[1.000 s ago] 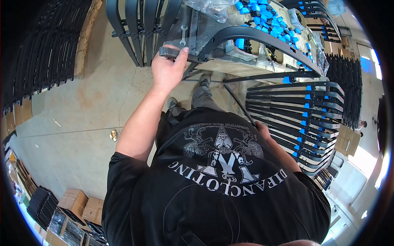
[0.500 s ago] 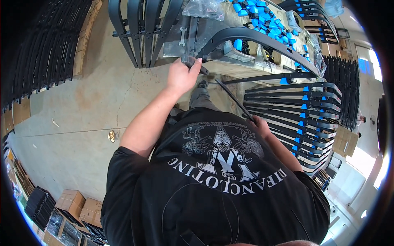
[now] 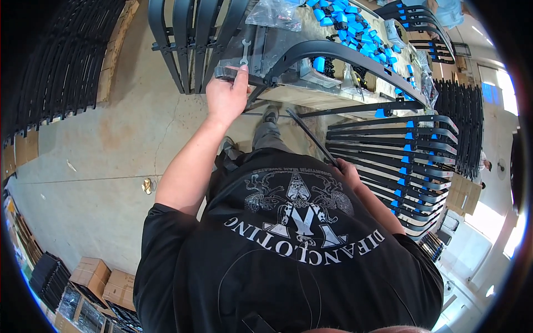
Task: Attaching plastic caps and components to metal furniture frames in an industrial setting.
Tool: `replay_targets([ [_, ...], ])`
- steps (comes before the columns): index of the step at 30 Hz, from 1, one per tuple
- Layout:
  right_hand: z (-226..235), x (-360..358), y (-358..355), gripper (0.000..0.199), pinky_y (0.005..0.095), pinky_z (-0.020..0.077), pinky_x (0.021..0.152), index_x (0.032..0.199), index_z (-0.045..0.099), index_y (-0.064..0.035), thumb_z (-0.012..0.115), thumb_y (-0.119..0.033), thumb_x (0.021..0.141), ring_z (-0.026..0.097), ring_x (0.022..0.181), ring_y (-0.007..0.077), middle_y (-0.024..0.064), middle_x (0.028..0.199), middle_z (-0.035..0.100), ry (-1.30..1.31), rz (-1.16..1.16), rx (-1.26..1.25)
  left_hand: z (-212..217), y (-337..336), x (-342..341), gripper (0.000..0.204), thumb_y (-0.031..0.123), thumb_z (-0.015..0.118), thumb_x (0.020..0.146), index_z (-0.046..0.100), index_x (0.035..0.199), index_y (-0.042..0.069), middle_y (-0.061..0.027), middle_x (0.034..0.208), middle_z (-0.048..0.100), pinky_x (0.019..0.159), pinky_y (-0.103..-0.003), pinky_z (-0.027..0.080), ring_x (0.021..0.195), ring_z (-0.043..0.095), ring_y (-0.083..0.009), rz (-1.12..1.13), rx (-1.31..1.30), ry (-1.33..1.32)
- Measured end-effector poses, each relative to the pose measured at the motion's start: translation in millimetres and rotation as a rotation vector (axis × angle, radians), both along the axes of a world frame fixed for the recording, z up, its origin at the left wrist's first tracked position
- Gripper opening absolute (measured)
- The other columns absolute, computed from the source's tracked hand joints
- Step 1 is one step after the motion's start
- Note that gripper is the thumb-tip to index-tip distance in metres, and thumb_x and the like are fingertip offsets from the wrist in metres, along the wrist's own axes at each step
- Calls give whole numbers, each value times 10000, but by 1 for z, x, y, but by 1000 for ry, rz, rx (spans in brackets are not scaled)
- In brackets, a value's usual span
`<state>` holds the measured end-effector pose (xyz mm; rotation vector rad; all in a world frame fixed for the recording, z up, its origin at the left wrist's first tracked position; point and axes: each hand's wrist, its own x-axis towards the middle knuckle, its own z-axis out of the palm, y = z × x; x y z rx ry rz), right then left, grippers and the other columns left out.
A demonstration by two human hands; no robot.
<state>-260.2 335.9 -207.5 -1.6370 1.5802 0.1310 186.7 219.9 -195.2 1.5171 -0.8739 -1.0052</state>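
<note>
My left hand (image 3: 227,99) is closed around a dark metal piece (image 3: 226,72) at the near left corner of the workbench. Part of that piece is hidden by my fingers. A silver open-end wrench (image 3: 245,51) lies on the bench just beyond. Down at my right side, my right hand (image 3: 348,173) is closed on the near end of a slim black bar (image 3: 311,136), which slants away toward the bench's front edge. A large curved black metal arm (image 3: 338,51) rests across the bench corner, close to my left hand.
Blue plastic pieces (image 3: 361,33) are heaped on the workbench (image 3: 327,99), with a clear plastic bag (image 3: 275,14) beside them. Curved black arms stand racked at left (image 3: 183,44) and right (image 3: 388,144). Cardboard boxes (image 3: 91,272) sit behind me on the left.
My left hand has moved left and slightly away from me, carrying the dark metal piece along the bench corner. My right hand keeps its grip on the slim bar and has barely shifted.
</note>
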Motion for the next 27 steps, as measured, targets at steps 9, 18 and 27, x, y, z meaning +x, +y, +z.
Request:
replay_targets([
  [9, -18, -11, 9, 318, 417, 459, 662, 933, 582, -22, 646, -328, 994, 517, 657, 309, 183, 733, 583, -87, -77, 34, 6, -2, 1, 333, 290, 625, 1017, 670, 845, 9, -50, 630, 664, 492, -273, 466, 516, 601, -100, 13, -26, -19],
  [18, -18, -12, 7, 340, 430, 463, 667, 949, 589, -14, 642, -347, 996, 548, 673, 330, 193, 760, 603, -103, -44, -8, 4, -2, 1, 331, 305, 643, 1007, 681, 854, 14, -47, 629, 663, 488, -279, 470, 510, 600, -100, 4, -37, -51],
  [27, 36, 29, -15, 280, 397, 453, 635, 933, 589, -10, 656, -273, 1001, 511, 652, 224, 147, 726, 583, -12, -35, 43, 12, -4, 1, 335, 312, 638, 1013, 701, 883, 10, -44, 656, 673, 536, -287, 487, 560, 632, -107, -124, 58, -59],
])
